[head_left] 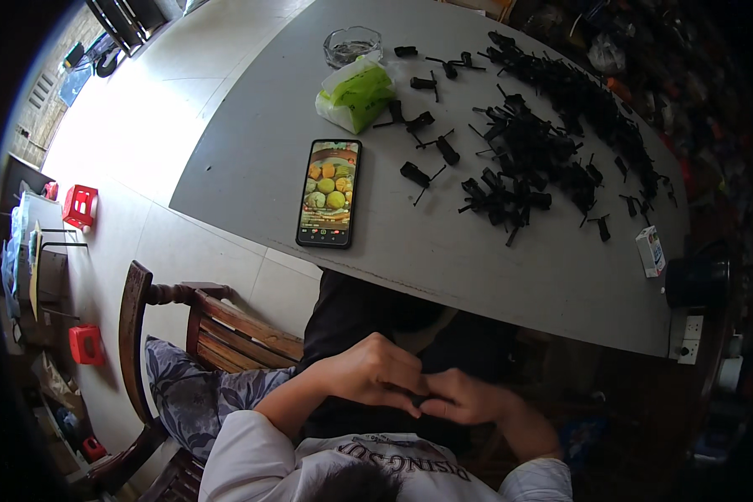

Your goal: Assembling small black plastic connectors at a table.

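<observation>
Low over my lap, just off the table's near edge, my left hand (375, 370) and my right hand (464, 397) meet with curled fingers. Pinched between their fingertips is a small black piece (418, 402); the fingers hide most of it, so its exact kind does not show. Across the table's right half lies a large heap of small black plastic parts (527, 142) with thin arms sticking out. Several more lie loose left of the heap, among them a black part (416, 174) with thin legs.
On the grey table (251, 167) lie a lit smartphone (330, 192), a green and white plastic bag (356, 96), a glass ashtray (351, 48) and a small white box (650, 252). A dark container (697, 283) and a white power strip (689, 339) flank the right edge. A wooden chair (243, 330) stands left.
</observation>
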A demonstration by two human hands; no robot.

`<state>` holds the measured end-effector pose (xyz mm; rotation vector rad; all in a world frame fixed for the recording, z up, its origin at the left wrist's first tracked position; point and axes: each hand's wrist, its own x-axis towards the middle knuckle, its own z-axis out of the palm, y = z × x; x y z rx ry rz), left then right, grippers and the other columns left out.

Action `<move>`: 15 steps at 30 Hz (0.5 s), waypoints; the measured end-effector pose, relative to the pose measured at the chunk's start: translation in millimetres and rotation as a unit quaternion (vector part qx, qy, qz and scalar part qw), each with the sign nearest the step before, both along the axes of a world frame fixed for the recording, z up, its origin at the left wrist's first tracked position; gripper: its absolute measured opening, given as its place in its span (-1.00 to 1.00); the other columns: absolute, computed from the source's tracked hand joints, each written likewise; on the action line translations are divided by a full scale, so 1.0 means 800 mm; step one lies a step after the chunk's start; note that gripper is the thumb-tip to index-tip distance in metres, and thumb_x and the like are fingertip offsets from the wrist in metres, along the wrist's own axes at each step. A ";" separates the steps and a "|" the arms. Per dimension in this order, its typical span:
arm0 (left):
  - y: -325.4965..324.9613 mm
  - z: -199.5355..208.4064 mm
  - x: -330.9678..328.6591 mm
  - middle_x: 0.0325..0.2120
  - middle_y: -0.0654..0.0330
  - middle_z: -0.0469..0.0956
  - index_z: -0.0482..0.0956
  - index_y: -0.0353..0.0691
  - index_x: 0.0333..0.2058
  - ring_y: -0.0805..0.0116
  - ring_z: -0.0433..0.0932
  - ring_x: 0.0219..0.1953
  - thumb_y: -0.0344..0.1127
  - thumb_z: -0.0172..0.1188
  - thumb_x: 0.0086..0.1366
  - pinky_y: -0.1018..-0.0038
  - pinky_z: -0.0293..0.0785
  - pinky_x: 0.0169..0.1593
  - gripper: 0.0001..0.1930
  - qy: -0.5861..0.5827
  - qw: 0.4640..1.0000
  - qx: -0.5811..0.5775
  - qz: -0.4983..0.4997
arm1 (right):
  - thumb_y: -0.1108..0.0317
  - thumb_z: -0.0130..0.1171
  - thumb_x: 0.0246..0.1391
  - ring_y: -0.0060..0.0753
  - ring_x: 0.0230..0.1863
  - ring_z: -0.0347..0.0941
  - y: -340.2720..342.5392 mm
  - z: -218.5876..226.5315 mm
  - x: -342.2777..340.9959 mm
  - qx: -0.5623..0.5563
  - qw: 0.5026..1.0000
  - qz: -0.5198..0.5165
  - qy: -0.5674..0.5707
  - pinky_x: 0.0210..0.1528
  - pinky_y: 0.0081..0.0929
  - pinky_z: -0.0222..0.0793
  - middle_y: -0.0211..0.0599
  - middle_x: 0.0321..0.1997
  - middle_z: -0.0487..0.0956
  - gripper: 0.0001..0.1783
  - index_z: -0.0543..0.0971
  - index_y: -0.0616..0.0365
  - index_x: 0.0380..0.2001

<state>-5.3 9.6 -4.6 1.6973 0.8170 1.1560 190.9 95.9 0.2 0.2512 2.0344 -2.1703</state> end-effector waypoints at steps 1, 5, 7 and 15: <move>-0.002 -0.007 0.000 -0.62 0.21 0.45 0.57 -0.25 -0.45 0.25 0.47 -0.57 -0.26 0.37 -0.05 0.49 0.33 -0.51 -0.76 -0.038 0.999 -0.017 0.019 | 0.30 0.11 0.05 -0.22 -0.44 0.43 0.018 0.004 -0.011 0.036 0.999 0.030 0.000 -0.37 -0.44 0.30 -0.18 -0.45 0.47 -0.77 0.45 0.27 -0.32; -0.015 -0.038 0.000 -0.54 0.21 0.43 0.51 -0.31 -0.42 0.47 0.43 -0.52 -0.23 0.33 0.04 0.62 0.30 -0.47 -0.73 -0.348 0.895 -0.211 0.185 | 0.38 0.08 0.02 -0.13 -0.12 0.39 0.074 -0.003 -0.073 0.298 0.928 -0.151 0.166 -0.06 -0.30 0.27 -0.14 -0.20 0.47 -0.79 0.47 0.20 -0.25; -0.020 -0.046 0.002 -0.47 0.16 0.37 0.42 -0.29 -0.39 0.44 0.37 -0.53 -0.12 0.18 0.15 0.64 0.29 -0.44 -0.69 -0.478 0.832 -0.224 0.171 | 0.42 0.04 0.01 -0.11 0.04 0.33 0.094 -0.010 -0.119 0.499 0.818 -0.248 0.142 0.10 -0.22 0.19 -0.15 -0.06 0.44 -0.78 0.50 0.17 -0.22; -0.015 -0.046 0.021 -0.40 0.15 0.33 0.38 -0.22 -0.39 0.38 0.34 -0.51 -0.18 0.00 0.23 0.59 0.29 -0.46 -0.79 -0.618 0.694 -0.326 0.171 | 0.46 -0.01 -0.01 -0.15 0.01 0.34 0.128 -0.060 -0.177 0.732 0.653 -0.187 0.049 0.20 -0.03 0.07 -0.21 -0.05 0.41 -0.83 0.52 0.08 -0.32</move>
